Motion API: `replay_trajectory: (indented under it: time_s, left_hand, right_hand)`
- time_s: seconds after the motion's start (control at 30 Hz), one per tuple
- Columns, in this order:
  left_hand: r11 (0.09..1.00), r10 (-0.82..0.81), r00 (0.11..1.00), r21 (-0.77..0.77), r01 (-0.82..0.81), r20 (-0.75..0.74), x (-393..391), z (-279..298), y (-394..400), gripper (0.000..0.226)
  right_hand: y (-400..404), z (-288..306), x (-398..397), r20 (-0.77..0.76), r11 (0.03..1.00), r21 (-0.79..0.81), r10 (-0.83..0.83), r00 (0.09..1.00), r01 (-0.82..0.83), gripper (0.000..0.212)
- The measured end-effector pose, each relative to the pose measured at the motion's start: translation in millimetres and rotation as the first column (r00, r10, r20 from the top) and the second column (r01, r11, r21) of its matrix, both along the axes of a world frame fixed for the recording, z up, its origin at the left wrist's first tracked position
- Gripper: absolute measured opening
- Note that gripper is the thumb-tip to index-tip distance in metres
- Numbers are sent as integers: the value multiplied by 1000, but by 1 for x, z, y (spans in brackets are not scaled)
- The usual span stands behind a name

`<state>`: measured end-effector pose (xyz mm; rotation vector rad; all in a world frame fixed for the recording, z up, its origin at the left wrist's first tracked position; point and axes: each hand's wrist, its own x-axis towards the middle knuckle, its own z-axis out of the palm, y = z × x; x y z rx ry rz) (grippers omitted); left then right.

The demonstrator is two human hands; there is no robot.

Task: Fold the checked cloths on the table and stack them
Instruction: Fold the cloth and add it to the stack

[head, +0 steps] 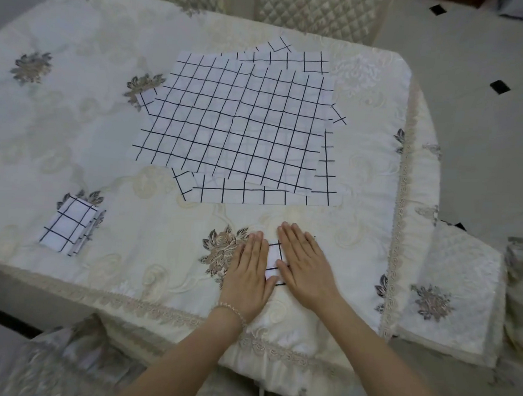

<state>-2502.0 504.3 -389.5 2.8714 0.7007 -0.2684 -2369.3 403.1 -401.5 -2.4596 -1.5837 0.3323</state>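
Note:
A small folded checked cloth [273,261], white with black lines, lies near the table's front edge. My left hand [249,270] and my right hand [303,263] press flat on it side by side, fingers straight, hiding most of it. Several unfolded checked cloths [237,123] lie overlapping in a pile at the middle of the table. A stack of folded checked cloths [70,224] sits at the front left.
The table wears a cream embroidered cloth [104,145] with floral motifs and a lace border. Quilted chair backs [311,8] stand behind it. A cushioned seat [450,292] is at the right, with tiled floor [488,120] beyond.

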Motion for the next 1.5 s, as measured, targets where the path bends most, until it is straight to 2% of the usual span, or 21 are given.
replay_trajectory:
  time_s: [0.17, 0.27, 0.37, 0.43, 0.53, 0.63, 0.93, 1.07, 1.13, 1.27, 1.37, 1.43, 1.5]
  left_hand:
    - [1000, -8, 1000, 9, 8, -11, 0, 4, -1, 71]
    - [1000, -22, 997, 8, 22, 71, 9, 17, -8, 64]
    - [991, -110, 982, -64, 121, 156, 34, 25, -22, 61]
    - [985, -125, 983, -101, 140, 137, 45, 16, -30, 64]
    - [985, -79, 992, -142, 93, 98, 45, 0, -25, 68]
    - [988, -75, 990, -124, 90, 121, 31, -7, -15, 66]
    - [982, 62, 993, -181, -42, 103, 11, 0, -9, 63]
    - [984, 4, 996, -179, 12, 86, 10, 3, 1, 66]
    - [980, -22, 996, -194, 38, 82, 12, 6, 9, 68]
    - [968, 30, 989, -250, 6, 142, 22, 25, 14, 65]
    - [967, 62, 993, -254, -35, 100, 27, 35, 10, 74]
    - [959, 98, 993, -272, -76, 69, 26, 37, 9, 80]
    - [937, 142, 989, -326, -123, 34, 23, 38, 9, 85]
  right_hand:
    - [-20, 6, 22, 38, 996, -42, -71, 997, 72, 58]
    - [-20, 6, 22, 41, 996, -34, -77, 996, 79, 58]
    - [-20, 6, 24, 38, 998, -48, -49, 998, 51, 59]
    - [-22, 4, 22, 54, 998, -64, -24, 998, 28, 60]
    - [-20, 2, 22, 60, 998, -44, -43, 997, 46, 58]
    - [-22, 1, 24, 68, 998, -31, -50, 996, 52, 58]
    - [-21, 7, 23, 23, 997, -52, -55, 998, 56, 58]
    - [-20, 14, 24, -35, 995, -92, -51, 998, 47, 57]
    - [-18, 20, 27, -69, 998, -54, -48, 996, 44, 58]
    - [-14, 38, 29, -166, 996, 15, -88, 982, 91, 36]
    - [-14, 54, 30, -268, 989, -37, -146, 952, 141, 24]
    - [-17, 63, 31, -397, 975, -115, -219, 891, 188, 19]
    - [-23, 69, 31, -556, 955, -148, -294, 777, 256, 19]
